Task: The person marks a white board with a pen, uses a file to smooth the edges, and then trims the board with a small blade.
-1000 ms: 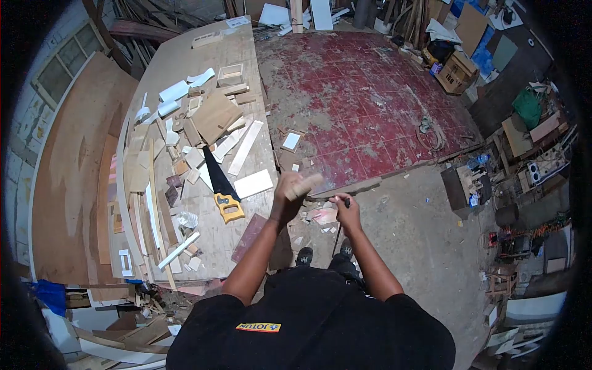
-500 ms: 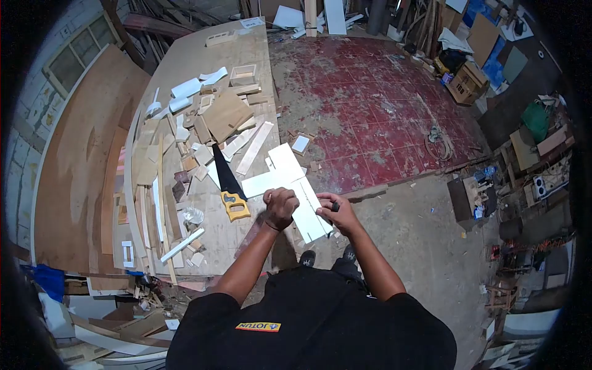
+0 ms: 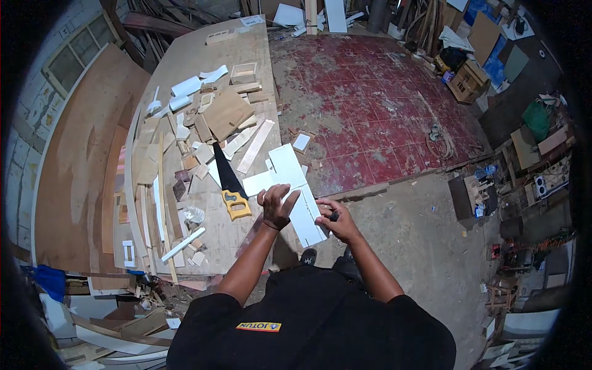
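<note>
Counter: plywood top, scraps heaped at 10 o'clock of the hands.
Saw: dark blade, yellow handle, flat on the counter at 9 o'clock of the left hand, just beside it.
Left hand: grip spread, palm pressed flat on the white board.
Board: white, long, with a cross piece; lies at the counter's near right edge, running from 11 o'clock under the left hand to 5 o'clock.
Right hand: grip pinching a small dark tool at the board's right edge, at 3 o'clock of the left hand.
Shirt: black; yellow label reads "JOTUN".
</note>
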A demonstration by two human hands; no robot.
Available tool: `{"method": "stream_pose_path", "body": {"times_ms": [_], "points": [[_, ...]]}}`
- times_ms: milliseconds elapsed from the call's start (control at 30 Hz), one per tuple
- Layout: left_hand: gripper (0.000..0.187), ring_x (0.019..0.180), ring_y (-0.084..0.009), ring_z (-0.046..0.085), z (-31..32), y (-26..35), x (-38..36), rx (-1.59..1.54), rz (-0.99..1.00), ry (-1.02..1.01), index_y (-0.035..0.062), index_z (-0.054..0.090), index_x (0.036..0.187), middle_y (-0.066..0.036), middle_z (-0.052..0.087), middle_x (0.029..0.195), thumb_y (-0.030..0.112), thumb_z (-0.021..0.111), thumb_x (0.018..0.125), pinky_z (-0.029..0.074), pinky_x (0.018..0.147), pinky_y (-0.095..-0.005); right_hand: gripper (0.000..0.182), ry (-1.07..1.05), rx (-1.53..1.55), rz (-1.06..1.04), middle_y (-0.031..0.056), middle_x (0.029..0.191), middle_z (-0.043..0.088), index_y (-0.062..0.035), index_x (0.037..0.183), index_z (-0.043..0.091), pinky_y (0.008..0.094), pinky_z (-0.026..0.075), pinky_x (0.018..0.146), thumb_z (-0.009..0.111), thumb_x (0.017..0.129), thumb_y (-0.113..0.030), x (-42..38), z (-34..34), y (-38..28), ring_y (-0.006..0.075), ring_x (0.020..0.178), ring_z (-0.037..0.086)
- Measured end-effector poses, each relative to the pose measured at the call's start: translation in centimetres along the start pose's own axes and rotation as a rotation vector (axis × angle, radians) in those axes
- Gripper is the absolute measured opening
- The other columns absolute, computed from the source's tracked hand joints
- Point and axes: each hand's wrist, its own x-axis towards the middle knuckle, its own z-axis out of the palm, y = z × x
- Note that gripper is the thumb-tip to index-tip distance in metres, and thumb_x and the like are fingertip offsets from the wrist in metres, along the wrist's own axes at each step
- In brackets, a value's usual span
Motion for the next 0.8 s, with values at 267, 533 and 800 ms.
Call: {"method": "stream_pose_path", "body": {"times_ms": [267, 533, 800], "points": [[0.039, 0.110, -0.0180, 0.047, -0.3, 1.0, 0.1, 0.037, -0.005, -0.156, 0.0217, 0.064, 0.118, 0.001, 0.052, 0.104, 0.021, 0.065, 0.078, 0.022, 0.097, -0.0443, 0.045, 0.045, -0.059, -0.001, 0.0089, 0.115, 0.061, -0.0001, 0.125, 0.053, 0.0293, 0.048, 0.089, 0.068, 0.082, -0.001, -0.7, -0.9, 2.4, 0.0157, 0.104, 0.060], [0.039, 0.108, -0.0194, 0.051, -0.3, 3.8, -0.4, -0.024, -0.063, -0.293, 0.0180, 0.063, 0.118, -0.001, 0.055, 0.105, 0.020, 0.062, 0.079, 0.023, 0.101, -0.0457, 0.038, 0.112, -0.003, 0.048, 0.0062, 0.104, 0.066, -0.0026, 0.121, 0.059, 0.0273, 0.049, 0.083, 0.068, 0.085, -0.009, -3.6, -2.0, 2.4, 0.0131, 0.094, 0.061], [0.036, 0.103, -0.0185, 0.056, -2.1, 8.6, -2.6, -0.145, -0.006, -0.406, 0.0177, 0.065, 0.115, 0.001, 0.061, 0.108, 0.014, 0.059, 0.080, 0.031, 0.099, -0.0443, 0.028, 0.324, 0.028, 0.077, 0.0056, 0.092, 0.067, 0.0000, 0.110, 0.064, 0.0244, 0.047, 0.071, 0.055, 0.096, -0.022, -7.7, -4.6, 2.8, 0.0101, 0.078, 0.060]]}}
